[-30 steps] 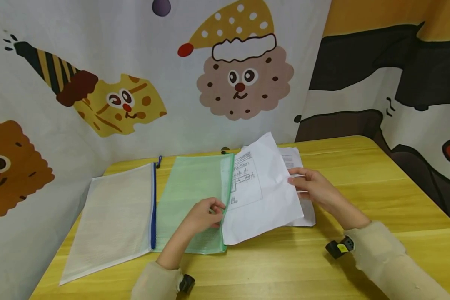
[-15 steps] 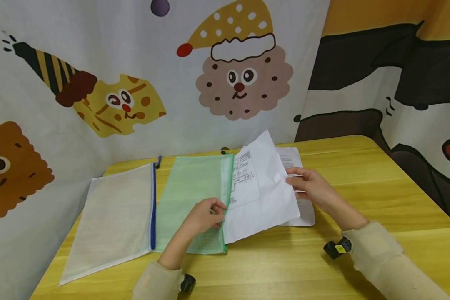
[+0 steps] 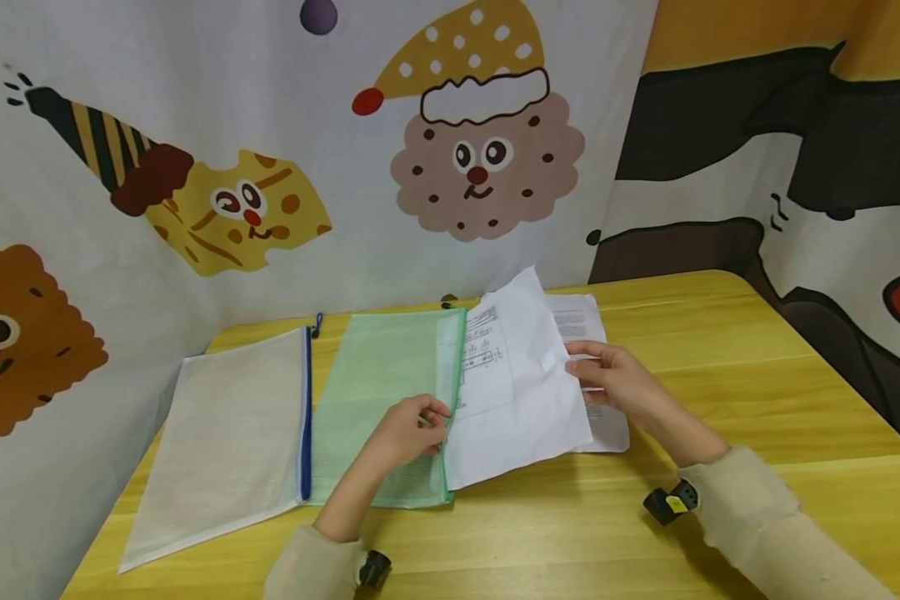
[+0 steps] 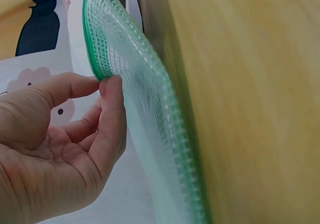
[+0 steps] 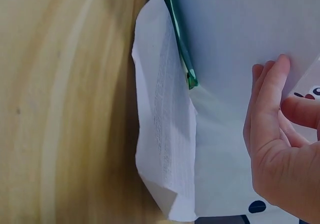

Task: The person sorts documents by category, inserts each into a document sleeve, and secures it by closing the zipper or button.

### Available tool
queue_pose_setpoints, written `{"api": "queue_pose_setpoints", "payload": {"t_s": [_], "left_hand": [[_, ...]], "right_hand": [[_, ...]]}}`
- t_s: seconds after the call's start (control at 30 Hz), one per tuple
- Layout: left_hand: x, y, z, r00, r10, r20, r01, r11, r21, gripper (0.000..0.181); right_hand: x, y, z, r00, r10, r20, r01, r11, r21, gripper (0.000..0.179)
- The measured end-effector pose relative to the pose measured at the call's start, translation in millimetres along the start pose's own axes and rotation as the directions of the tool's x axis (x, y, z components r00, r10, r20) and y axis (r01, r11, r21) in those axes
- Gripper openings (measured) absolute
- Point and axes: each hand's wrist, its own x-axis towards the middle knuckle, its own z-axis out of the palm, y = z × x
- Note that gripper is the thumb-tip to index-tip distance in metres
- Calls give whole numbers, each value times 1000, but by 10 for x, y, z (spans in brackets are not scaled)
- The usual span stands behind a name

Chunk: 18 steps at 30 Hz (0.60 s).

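A green mesh zipper pouch [image 3: 382, 358] lies on the table in the head view. My left hand [image 3: 408, 429] pinches its green-trimmed right edge between thumb and fingertips, and the left wrist view shows that edge [image 4: 92, 44] lifted from the tabletop. A white sheet of paper [image 3: 543, 408] with a printed diagram slants up from the pouch's opening, its left part behind the green edge. At the sheet's right edge, my right hand [image 3: 618, 379] holds it between thumb and fingers. Under this sheet lies more printed paper [image 3: 611, 429], partly covered.
Left of the green pouch lies a whitish mesh zipper pouch [image 3: 225, 433] with a blue zip. All of it is on a yellow wood-grain table [image 3: 540, 542]. A cartoon-printed curtain [image 3: 360, 250] hangs right behind the table's back edge.
My right hand and the sheet have shifted slightly left, bringing a little more of the sheet behind the pouch's green edge. The left hand keeps its pinch in the same spot.
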Motion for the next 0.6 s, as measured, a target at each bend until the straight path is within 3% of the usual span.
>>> {"api": "queue_pose_setpoints", "payload": {"t_s": [0.6], "left_hand": [[-8,-16,-10,1000,21,-13,-21,999,-27,20]], "right_hand": [[44,44,164,1000,-1,6,1,999,35,48]]}}
